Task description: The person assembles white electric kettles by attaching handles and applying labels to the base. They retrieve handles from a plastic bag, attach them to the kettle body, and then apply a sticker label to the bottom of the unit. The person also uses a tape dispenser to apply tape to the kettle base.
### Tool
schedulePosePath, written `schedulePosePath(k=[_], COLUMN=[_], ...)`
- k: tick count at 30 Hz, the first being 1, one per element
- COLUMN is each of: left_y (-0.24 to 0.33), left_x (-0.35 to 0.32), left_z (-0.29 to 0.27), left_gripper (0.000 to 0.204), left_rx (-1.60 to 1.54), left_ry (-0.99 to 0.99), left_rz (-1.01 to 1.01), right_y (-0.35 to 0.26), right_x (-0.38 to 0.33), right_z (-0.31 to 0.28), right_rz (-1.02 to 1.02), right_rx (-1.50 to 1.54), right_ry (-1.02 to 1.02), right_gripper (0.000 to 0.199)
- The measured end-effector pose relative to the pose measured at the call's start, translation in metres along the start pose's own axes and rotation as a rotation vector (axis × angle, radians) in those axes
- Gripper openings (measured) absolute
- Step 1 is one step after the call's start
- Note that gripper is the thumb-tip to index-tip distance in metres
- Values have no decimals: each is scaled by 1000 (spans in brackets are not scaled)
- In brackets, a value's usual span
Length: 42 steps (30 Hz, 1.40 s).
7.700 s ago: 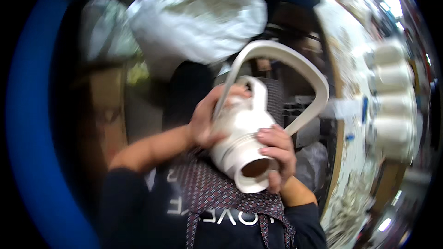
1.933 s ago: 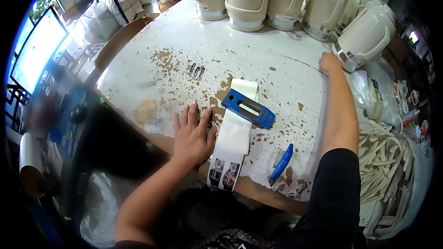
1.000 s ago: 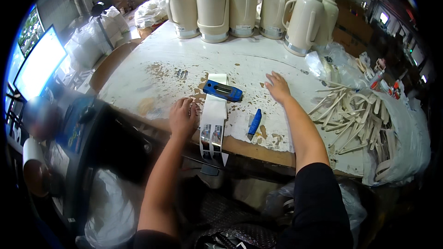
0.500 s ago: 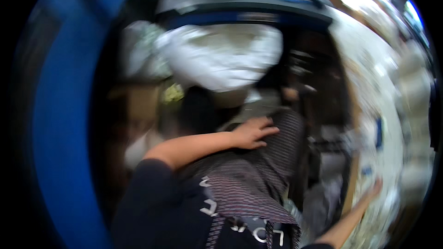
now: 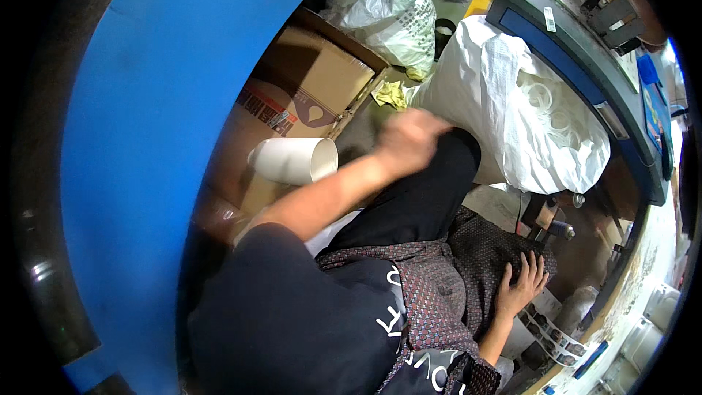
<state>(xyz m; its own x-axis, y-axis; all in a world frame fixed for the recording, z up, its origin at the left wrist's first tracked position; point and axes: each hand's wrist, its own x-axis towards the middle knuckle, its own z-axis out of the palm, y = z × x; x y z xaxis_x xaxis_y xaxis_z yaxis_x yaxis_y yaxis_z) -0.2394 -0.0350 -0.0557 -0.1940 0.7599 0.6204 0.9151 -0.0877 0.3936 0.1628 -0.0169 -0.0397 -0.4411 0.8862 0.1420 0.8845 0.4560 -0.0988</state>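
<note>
My left hand (image 5: 412,144) is over my left knee, its fingers smeared by motion, so I cannot make out whether it holds anything. Spread fingers mark my right hand (image 5: 522,284), which lies flat on the patterned apron (image 5: 439,289) over my right thigh and holds nothing. A white cylinder (image 5: 281,159) with an open end lies to the left of my left forearm. Just beyond the left hand stand a crumpled yellow piece (image 5: 390,95) and a large white sack (image 5: 475,77) with pale ring-shaped pieces (image 5: 545,102) at its mouth.
A tall blue panel (image 5: 139,175) fills the left side. Behind the cylinder is an open cardboard box (image 5: 318,66), with a filled plastic bag (image 5: 391,11) past it. A grey-blue workbench (image 5: 578,51) stands at the upper right, and a worn white tabletop (image 5: 636,292) runs along the right.
The whole view has swung round to the left. My right hand has come off the white tabletop onto my thigh. My left hand has shifted from the apron to over my left knee.
</note>
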Motion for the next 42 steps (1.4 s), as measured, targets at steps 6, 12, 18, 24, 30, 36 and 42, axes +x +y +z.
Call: schedulePosePath(k=[6,12,18,24,30,36,42], left_y=[-209,-236,-287,-268,86,196,186], left_x=[-194,-189,-278,-238,-28,-23,-21], left_z=[-89,-116,-182,-236,-245,-209,-123], left_gripper=[60,67,58,28,30,29,18], left_rx=[461,761,678,709,205,-70,-572], left_ry=[-1020,-1281,-1163,-753,-111,103,-244], left_rz=[-1024,-876,-812,-588,-117,532,565], right_y=[-13,-7,-3,3,-99,-132,-42], right_x=[15,5,-5,-19,-29,-22,-34], right_z=[-3,5,7,5,-89,-65,-36], right_rz=[-7,-2,-23,32,-109,-85,100], right_rx=[25,68,146,363,1511,1780,1210], right_ry=[37,88,158,230,-419,316,582], right_gripper=[28,25,22,29,89,44,59])
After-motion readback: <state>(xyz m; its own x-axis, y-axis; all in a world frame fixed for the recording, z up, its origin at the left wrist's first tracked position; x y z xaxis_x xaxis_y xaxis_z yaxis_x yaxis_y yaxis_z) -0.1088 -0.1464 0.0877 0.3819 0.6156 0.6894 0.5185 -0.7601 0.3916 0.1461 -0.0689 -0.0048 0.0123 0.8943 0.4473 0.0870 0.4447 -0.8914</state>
